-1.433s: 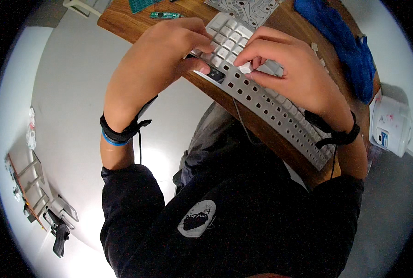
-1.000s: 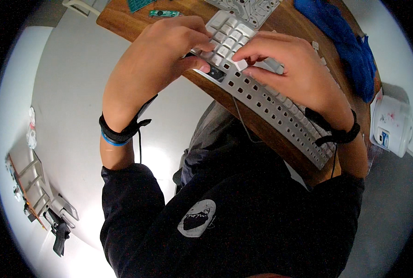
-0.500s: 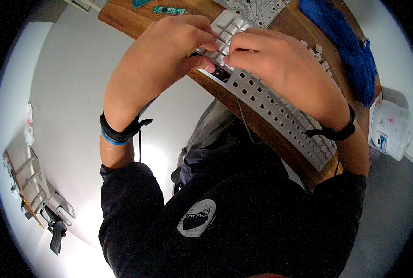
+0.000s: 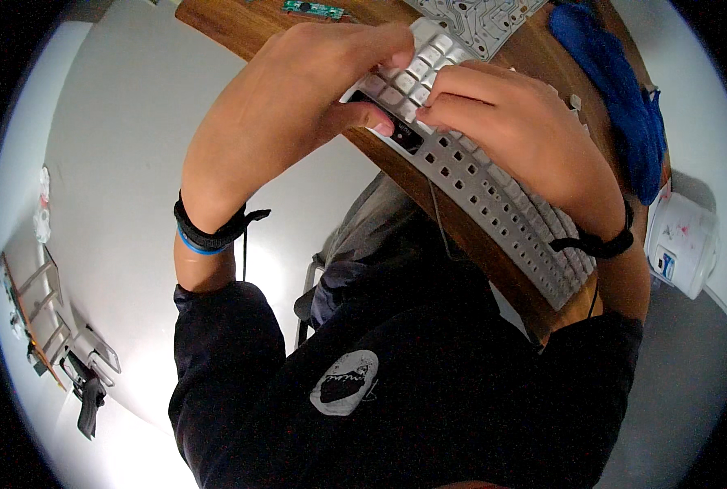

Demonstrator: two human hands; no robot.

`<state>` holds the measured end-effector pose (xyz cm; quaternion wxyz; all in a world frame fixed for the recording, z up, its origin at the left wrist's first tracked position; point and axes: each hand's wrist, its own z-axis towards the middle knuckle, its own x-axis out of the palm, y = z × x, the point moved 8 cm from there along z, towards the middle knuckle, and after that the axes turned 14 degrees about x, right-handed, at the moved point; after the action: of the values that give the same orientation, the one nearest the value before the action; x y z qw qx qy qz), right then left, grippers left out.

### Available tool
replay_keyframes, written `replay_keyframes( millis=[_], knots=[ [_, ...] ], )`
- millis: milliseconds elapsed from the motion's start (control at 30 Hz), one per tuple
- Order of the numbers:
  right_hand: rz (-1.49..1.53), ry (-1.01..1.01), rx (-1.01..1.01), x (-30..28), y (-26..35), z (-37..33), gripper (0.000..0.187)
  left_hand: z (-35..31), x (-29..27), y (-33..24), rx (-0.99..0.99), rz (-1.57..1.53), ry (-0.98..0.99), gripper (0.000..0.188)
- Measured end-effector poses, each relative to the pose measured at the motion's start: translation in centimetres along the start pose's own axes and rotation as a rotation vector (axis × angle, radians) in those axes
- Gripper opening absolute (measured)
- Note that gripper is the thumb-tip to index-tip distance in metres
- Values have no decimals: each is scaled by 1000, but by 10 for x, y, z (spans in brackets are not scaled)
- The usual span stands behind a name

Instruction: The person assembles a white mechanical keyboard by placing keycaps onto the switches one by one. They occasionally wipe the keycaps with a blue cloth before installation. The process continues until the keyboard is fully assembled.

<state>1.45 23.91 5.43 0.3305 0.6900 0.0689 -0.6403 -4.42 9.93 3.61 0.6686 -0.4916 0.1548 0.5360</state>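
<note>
A pale grey keyboard (image 4: pixel 506 213) lies slantwise along the wooden table. White keycaps (image 4: pixel 419 81) cover its far left end; rows of bare square openings run along its near side. My left hand (image 4: pixel 331 85) grips that left end, thumb on the black strip (image 4: pixel 404 134) at the near edge and fingers over the keys. Bent over the keyboard, my right hand (image 4: pixel 506 114) has its fingertips pinched at a keycap beside the first bare openings. Its curled fingers mostly hide that keycap. My right palm and wrist cover part of the far rows.
Beyond the keyboard lies a sheet with printed circuit traces (image 4: pixel 482 24), with a small green circuit board (image 4: pixel 315 10) to its left. A blue cloth (image 4: pixel 608 98) and a loose keycap (image 4: pixel 575 102) are at the right. A white container (image 4: pixel 683 244) stands past the table edge (image 4: pixel 355 145).
The view has shifted slightly, so the table sits further right. My left fingers have moved away from the right fingertips, farther up the keys. The right hand stays pinched at about the same spot.
</note>
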Motion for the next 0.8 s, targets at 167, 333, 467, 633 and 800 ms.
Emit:
replay_keyframes(
  millis=[167, 333, 467, 633, 800],
  knots=[
    [27, 34, 29, -1, -1, 3, 17, 8, -8, 3, -252, -125, 65, 63],
    [36, 29, 17, 2, -7, 0, 17, 10, -10, 2, -203, -190, 56, 62],
    [58, 37, 24, 4, -10, -1, 19, 5, -2, 12, -171, -208, 49, 62],
    [-155, -20, -73, 5, 12, -1, 21, 15, -15, -8, -118, -94, 57, 62],
    [-204, -41, -89, 3, 24, 0, 21, 8, -4, 10, -209, -175, 83, 61]
  ],
)
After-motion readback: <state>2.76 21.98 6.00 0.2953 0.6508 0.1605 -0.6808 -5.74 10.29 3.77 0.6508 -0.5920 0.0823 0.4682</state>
